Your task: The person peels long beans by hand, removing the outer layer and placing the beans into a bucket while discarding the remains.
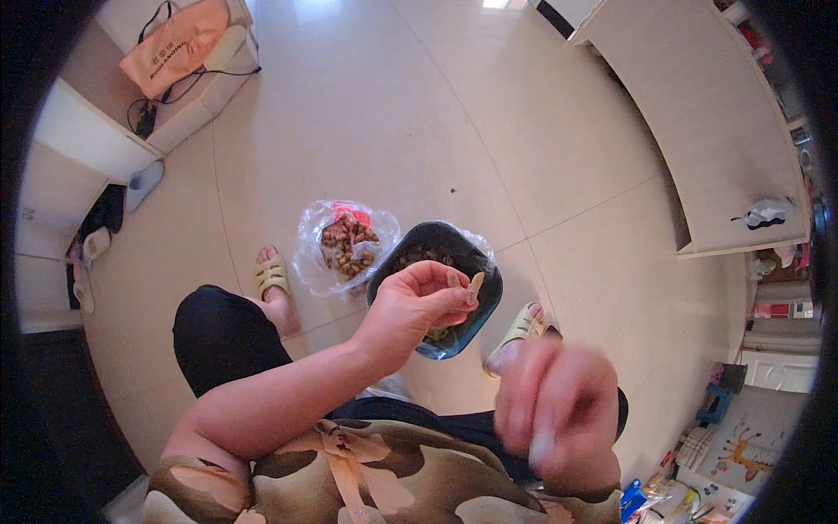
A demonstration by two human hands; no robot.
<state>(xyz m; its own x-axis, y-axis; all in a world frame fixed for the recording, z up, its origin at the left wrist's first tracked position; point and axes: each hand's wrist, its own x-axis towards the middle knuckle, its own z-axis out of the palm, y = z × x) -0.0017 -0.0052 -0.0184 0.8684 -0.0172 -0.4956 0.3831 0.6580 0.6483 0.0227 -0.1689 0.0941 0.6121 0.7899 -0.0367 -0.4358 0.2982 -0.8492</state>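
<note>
My left hand (pixel 419 298) is over a dark bin (pixel 484 308) and pinches pieces of a peanut shell (pixel 476 287) between thumb and fingers. Clear plastic film lines the bin's rim; brown shells and some green scraps (pixel 438 333) lie inside, partly hidden by the hand. To the bin's left, on the floor, a clear plastic bag (pixel 311 252) is spread wide around unshelled peanuts (pixel 350 252). Close to the camera, my right hand (pixel 560 403) is raised with curled fingers and blurred by motion. A pale spot shows at its fingertips, too blurred to identify.
My sandalled feet, in yellow-green sandals (pixel 272 275), flank the bag and bin. A cabinet (pixel 707 118) stands on the right. On the left, a low shelf unit (pixel 98 124) holds an orange bag (pixel 177 52) and a cable, with shoes (pixel 97 243) beneath. Tiled floor (pixel 340 118) stretches ahead.
</note>
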